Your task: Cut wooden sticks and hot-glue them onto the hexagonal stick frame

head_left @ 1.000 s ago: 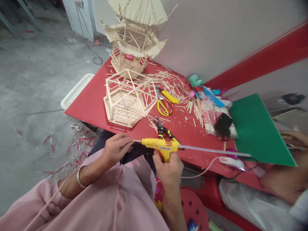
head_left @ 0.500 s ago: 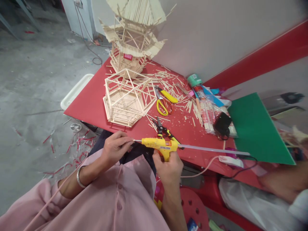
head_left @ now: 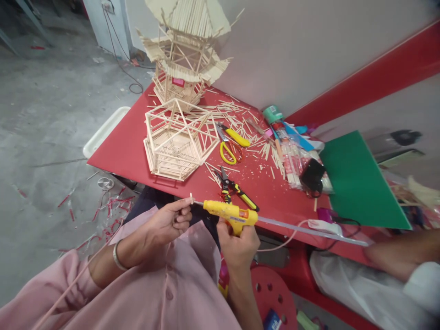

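Wrapped round the handle of a yellow glue gun (head_left: pixel 228 213), my right hand (head_left: pixel 239 243) holds it level, nozzle pointing left. A long clear glue stick (head_left: pixel 309 230) juts from its back. My left hand (head_left: pixel 173 220) pinches a short pale wooden stick (head_left: pixel 191 198) between thumb and forefinger, right at the nozzle tip; whether they touch I cannot tell. Beyond both hands, on the red table (head_left: pixel 120 151), sits a hexagonal stick frame (head_left: pixel 178 142) with an open top. Pruning shears (head_left: pixel 237 190) lie just past the glue gun.
A tiered stick tower (head_left: pixel 187 55) stands at the back. Yellow-handled scissors (head_left: pixel 228 153) and yellow-handled pliers (head_left: pixel 237 136) lie among loose sticks (head_left: pixel 237 112). To the right are packaged sticks (head_left: pixel 292 165), a black adapter (head_left: pixel 312 174) and a green board (head_left: pixel 364 183). Another person's arm (head_left: pixel 405 254) is at right.
My left fingers have turned, so the short stick now shows upright at the nozzle. The glue gun has tilted slightly, its glue stick end lower. The view has shifted a little.
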{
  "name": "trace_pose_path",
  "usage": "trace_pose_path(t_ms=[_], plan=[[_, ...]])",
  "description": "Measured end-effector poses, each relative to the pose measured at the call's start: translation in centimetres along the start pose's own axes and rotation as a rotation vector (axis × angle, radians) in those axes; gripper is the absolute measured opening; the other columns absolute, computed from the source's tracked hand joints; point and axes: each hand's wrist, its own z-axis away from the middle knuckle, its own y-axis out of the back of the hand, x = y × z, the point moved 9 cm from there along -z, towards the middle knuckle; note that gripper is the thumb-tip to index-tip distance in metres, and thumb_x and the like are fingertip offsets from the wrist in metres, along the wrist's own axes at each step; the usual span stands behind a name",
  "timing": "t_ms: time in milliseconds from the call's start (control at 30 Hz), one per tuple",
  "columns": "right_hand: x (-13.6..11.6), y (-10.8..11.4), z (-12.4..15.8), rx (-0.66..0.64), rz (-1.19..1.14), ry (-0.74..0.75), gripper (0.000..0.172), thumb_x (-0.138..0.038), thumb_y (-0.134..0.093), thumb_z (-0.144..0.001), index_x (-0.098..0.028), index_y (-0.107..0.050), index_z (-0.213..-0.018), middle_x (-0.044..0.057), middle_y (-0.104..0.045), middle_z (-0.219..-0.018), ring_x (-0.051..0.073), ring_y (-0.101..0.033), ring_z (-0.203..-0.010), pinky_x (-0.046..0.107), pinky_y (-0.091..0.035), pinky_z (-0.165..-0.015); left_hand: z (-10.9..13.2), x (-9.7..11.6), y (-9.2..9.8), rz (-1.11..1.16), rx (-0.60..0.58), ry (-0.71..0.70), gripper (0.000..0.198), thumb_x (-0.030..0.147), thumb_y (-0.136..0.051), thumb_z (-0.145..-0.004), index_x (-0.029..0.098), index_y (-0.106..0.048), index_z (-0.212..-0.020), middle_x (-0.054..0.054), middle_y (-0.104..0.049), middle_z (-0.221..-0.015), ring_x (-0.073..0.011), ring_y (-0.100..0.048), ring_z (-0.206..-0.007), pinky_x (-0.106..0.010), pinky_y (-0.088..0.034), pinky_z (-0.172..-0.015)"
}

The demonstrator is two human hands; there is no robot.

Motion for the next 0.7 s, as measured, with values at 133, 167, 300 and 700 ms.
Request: trace_pose_path(t_ms=[133,167,300,700], plan=[[0.0,0.2,0.9,0.029,0.007,0.066,0.021,-0.035,-0.06,-0.077,-0.022,-0.05,-0.063,-0.003,-0.051,-0.051,0.012,-0.048,-0.045,0.023,-0.041,-0.048,-0.1,-0.3,-0.1,0.087,0.024,0.028,0.027,0.021,-0.056,-0.091,0.015,-0.045,-0.067,0.007,-0.034,-0.055,-0.0022,-0.024,-0.039,-0.015,-0.02,-0.035],[0.0,0.2,1.0,0.032,0.005,0.075,0.019,-0.033,-0.061,-0.077,-0.022,-0.051,-0.065,-0.003,-0.051,-0.052,0.012,-0.048,-0.045,0.023,-0.04,-0.048,-0.1,-0.3,-0.1,0.103,0.031,0.033,0.027,0.021,-0.054,-0.092,0.015,-0.045,-0.067,0.006,-0.033,-0.055,-0.0022,-0.024,-0.039,-0.015,-0.02,-0.035],[0.0,0.2,1.3,0.044,-0.005,0.103,0.017,-0.031,-0.063,-0.077,-0.021,-0.053,-0.067,-0.002,-0.051,-0.054,0.013,-0.05,-0.047,0.023,-0.04,-0.048,0.1,-0.9,-0.2,0.142,0.052,0.076,0.033,0.023,-0.048,-0.095,0.015,-0.042,-0.064,0.006,-0.033,-0.054,-0.002,-0.024,-0.038,-0.014,-0.021,-0.035],[-0.4,0.3,1.4,0.085,0.019,0.141,0.02,-0.029,-0.062,-0.077,-0.023,-0.049,-0.063,-0.002,-0.05,-0.052,0.013,-0.048,-0.046,0.024,-0.039,-0.049,0.2,-1.2,-0.5,0.193,0.04,0.109,0.03,0.02,-0.048,-0.094,0.015,-0.042,-0.066,0.007,-0.033,-0.053,-0.0014,-0.025,-0.037,-0.014,-0.02,-0.035]])
